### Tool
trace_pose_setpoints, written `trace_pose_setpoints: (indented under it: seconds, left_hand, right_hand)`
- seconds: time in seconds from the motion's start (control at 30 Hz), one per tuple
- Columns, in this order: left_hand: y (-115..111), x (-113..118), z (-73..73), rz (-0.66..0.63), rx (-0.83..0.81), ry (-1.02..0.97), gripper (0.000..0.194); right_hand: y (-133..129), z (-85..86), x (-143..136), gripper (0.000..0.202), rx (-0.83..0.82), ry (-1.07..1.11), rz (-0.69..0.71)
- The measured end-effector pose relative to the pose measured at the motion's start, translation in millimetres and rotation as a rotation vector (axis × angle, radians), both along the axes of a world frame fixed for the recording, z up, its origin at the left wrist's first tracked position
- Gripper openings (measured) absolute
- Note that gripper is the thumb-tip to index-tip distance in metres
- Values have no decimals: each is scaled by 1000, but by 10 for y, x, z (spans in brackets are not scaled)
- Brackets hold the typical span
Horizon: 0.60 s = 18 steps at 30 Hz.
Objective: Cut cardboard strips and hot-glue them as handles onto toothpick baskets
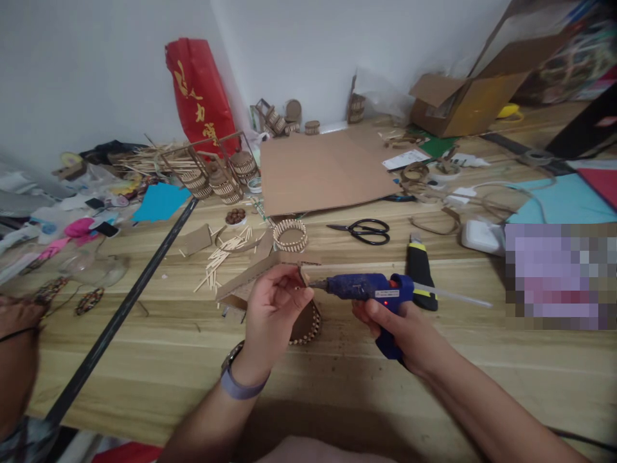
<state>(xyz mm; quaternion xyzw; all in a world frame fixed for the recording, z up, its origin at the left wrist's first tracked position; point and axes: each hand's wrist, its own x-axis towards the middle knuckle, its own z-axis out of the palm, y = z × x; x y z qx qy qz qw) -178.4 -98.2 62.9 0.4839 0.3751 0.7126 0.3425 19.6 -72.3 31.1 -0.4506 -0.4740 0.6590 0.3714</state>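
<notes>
My right hand point(393, 321) is wrapped round the handle of a blue glue gun point(359, 286), whose nozzle points left, with a clear glue stick out of its back. My left hand point(277, 302) is closed in a pinch on a small brown piece point(303, 275) right at the nozzle tip. Below and behind the left hand lies a round brown base edged with short sticks point(312, 325), partly hidden. A folded cardboard piece point(236, 290) stands just behind that hand. Farther back sits a ring of light sticks point(290, 236).
Black scissors point(369, 230) and a black-yellow cutter point(420, 273) lie beyond the glue gun. Loose sticks point(224, 254) are scattered at left. A cardboard sheet point(328, 170) lies farther back, near small woven baskets point(225, 186). Another person's arm point(19, 360) rests at the left edge.
</notes>
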Motion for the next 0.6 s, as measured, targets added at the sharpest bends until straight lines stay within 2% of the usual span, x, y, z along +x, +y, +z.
trace_pose_setpoints:
  seconds: [0.17,0.43,0.6]
  left_hand:
    - [-4,-9,-18,1,9,4,30]
    - [4,-14,-40,5,29,17,31]
    - [6,-20,-48,-7,40,2,33]
  right_hand:
    - [19,12,0,64,-4,44,-51]
    - [-1,9,32,59,29,76,49]
    - [-19,13,22,59,9,95,43]
